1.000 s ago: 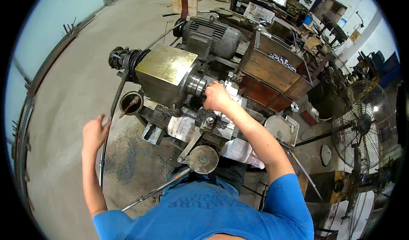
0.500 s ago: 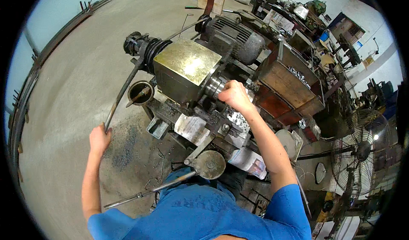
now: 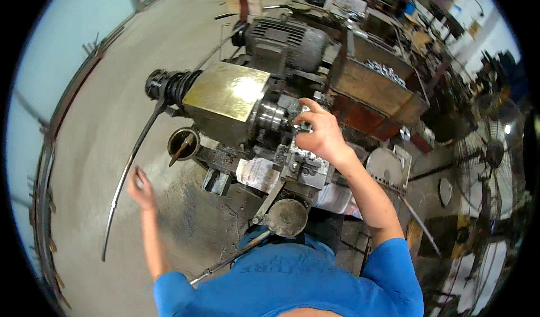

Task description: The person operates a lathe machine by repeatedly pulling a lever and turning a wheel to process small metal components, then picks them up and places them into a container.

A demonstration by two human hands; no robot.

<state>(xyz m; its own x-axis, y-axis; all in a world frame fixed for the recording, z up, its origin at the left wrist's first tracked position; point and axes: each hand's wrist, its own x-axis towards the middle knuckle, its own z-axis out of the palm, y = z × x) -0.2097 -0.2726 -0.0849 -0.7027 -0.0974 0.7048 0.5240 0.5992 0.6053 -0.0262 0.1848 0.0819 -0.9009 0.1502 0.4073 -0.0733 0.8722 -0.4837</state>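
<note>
Overhead, a person in a blue shirt is standing at a small metal lathe [image 3: 242, 109] on a workshop floor. The right hand [image 3: 318, 134] is reaching over the machine, its fingers curling loosely around the front of the shiny chuck [image 3: 273, 116] beside the brass-coloured headstock cover [image 3: 228, 90]; whether the fingers are actually pinching a small workpiece there is hard to tell, as the hand is hiding the spot. The left hand [image 3: 140, 185] is hanging open and holding nothing, fingers spread, just beside the long curved lever [image 3: 128, 168] that is sweeping down from the black pulley [image 3: 169, 85] at the machine's left end, apparently not touching it. A round tin [image 3: 183, 144] with a tool inside is sitting below the headstock. Near the person's chest, a round metal handwheel [image 3: 287, 217] is jutting from the carriage. Behind the lathe, a grey electric motor [image 3: 287, 36] and a rusty tray of metal parts [image 3: 374, 83] are standing, with a pedestal fan [image 3: 492, 148] at far right.
</note>
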